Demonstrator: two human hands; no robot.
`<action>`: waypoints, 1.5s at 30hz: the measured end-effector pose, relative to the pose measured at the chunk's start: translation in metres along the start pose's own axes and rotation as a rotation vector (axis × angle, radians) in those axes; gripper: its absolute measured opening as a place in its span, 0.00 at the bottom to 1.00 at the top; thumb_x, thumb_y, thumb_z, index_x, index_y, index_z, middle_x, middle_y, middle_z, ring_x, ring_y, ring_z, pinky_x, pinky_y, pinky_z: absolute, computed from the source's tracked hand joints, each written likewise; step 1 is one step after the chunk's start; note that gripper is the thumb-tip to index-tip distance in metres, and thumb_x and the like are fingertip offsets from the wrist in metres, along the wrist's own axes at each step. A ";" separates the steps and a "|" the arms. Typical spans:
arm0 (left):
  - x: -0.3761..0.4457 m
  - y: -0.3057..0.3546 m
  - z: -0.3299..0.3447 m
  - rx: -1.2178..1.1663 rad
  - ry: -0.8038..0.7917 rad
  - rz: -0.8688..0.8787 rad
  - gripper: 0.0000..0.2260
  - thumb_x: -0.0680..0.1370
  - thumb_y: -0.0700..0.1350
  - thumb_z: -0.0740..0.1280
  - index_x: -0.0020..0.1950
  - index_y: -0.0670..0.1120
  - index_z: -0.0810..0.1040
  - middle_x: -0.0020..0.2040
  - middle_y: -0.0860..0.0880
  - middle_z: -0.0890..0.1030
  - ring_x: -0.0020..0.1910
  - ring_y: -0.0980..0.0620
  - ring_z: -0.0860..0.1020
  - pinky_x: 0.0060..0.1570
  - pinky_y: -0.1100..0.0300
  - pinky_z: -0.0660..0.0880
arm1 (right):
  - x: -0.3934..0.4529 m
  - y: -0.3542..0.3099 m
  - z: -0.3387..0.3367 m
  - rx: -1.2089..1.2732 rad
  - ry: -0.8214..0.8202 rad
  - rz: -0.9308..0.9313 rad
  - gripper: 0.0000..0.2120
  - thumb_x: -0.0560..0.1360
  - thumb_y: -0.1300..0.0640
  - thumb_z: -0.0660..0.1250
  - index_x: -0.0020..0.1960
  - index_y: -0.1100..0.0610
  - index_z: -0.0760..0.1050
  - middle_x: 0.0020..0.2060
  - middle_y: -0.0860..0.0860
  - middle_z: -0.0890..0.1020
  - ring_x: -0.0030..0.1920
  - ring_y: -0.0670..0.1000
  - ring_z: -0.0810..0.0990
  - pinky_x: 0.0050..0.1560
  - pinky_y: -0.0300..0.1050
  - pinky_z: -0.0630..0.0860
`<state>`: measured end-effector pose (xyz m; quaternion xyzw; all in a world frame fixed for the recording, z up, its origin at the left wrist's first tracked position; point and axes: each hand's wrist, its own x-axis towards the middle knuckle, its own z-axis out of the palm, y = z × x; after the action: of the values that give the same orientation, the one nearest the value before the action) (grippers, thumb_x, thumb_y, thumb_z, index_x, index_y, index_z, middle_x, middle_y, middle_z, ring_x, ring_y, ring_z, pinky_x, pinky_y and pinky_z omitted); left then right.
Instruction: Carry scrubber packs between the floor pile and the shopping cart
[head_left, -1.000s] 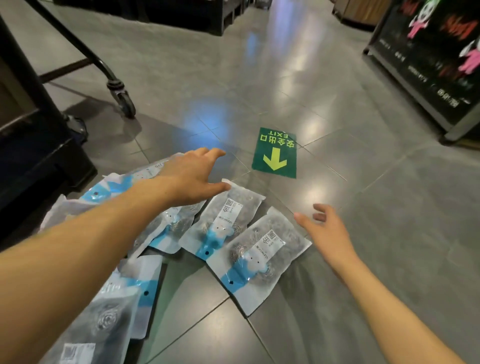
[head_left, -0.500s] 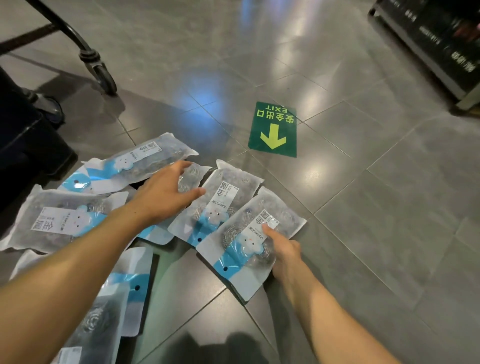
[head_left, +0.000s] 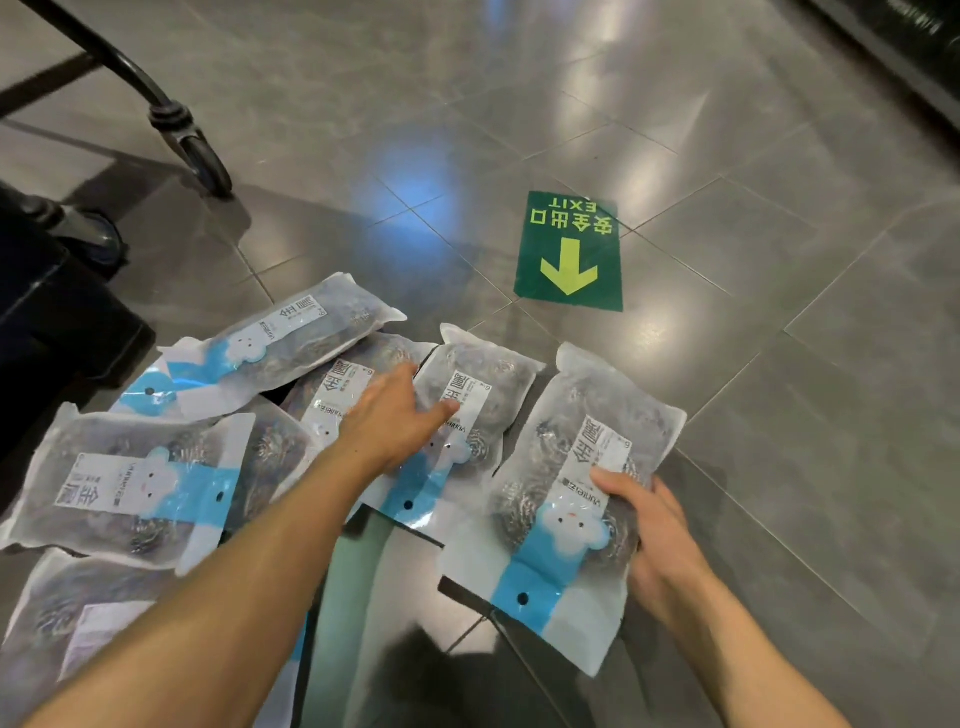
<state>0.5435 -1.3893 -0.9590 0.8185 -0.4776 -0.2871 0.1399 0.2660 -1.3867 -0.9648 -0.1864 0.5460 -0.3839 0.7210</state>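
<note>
A clear plastic packet of steel scourers with a blue band is gripped at its edge by the right hand, thumb on top, lifting it off the grey tiled floor; the neighbouring clear scourer packet is pressed flat under the left hand, fingers extended.

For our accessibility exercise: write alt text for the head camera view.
A person's right hand grips a clear packet of steel scourers off the grey tiled floor, while the left hand rests on a neighbouring packet. A green exit sticker lies beyond.

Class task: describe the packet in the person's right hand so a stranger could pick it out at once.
Start at the green exit sticker on the floor. Below it lies a row of clear packets; take the rightmost packet. Only this one is gripped at its edge by the right hand.
</note>
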 end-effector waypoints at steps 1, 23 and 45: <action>0.005 0.002 0.006 0.032 0.004 -0.031 0.36 0.77 0.65 0.68 0.78 0.47 0.64 0.74 0.41 0.73 0.72 0.38 0.71 0.69 0.42 0.70 | 0.000 -0.004 -0.005 0.011 -0.008 -0.005 0.34 0.64 0.63 0.76 0.69 0.60 0.72 0.54 0.61 0.86 0.51 0.63 0.87 0.49 0.61 0.85; -0.012 0.020 0.034 -0.499 -0.132 -0.090 0.29 0.61 0.45 0.85 0.56 0.52 0.74 0.49 0.50 0.86 0.49 0.48 0.85 0.53 0.47 0.82 | -0.016 -0.019 -0.027 -0.115 0.013 -0.069 0.35 0.57 0.66 0.78 0.64 0.60 0.76 0.52 0.61 0.87 0.49 0.63 0.87 0.47 0.60 0.85; -0.286 0.195 -0.396 -0.850 0.148 0.157 0.27 0.67 0.36 0.81 0.62 0.46 0.75 0.51 0.46 0.88 0.50 0.45 0.87 0.50 0.47 0.83 | -0.343 -0.346 0.146 -0.436 -0.247 -0.344 0.22 0.70 0.70 0.74 0.61 0.58 0.74 0.50 0.56 0.88 0.48 0.57 0.88 0.45 0.51 0.85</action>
<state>0.5377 -1.2592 -0.4495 0.6680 -0.3664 -0.3871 0.5194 0.2430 -1.3688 -0.4565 -0.4716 0.4840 -0.3485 0.6495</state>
